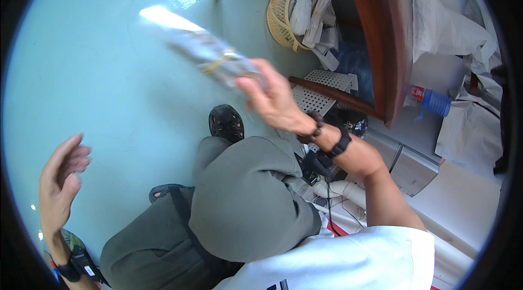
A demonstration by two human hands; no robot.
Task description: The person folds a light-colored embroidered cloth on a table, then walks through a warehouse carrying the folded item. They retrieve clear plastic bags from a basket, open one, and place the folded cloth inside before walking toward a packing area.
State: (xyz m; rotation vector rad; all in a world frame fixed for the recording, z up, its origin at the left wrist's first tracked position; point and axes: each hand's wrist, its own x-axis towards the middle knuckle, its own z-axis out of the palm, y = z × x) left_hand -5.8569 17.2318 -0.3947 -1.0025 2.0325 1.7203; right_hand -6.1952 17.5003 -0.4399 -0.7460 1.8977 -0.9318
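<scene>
My right hand (277, 98) is closed around one end of a long, pale, shiny bundle (199, 44), which looks like folded plastic bags with a yellow band round it. Motion smears the bundle, so its exact kind is unclear. It slants up and left above the pale blue-green floor (120, 94). Off to the left, my left hand (59, 183) is empty, its fingers loosely bent and the thumb apart from them.
A yellow wicker basket (279, 19) with wrapped bundles stands beside a dark wooden chair (381, 34). Below it are a white perforated panel (317, 91) and cables. A blue bottle (437, 103) and grey bags (473, 132) lie on the right.
</scene>
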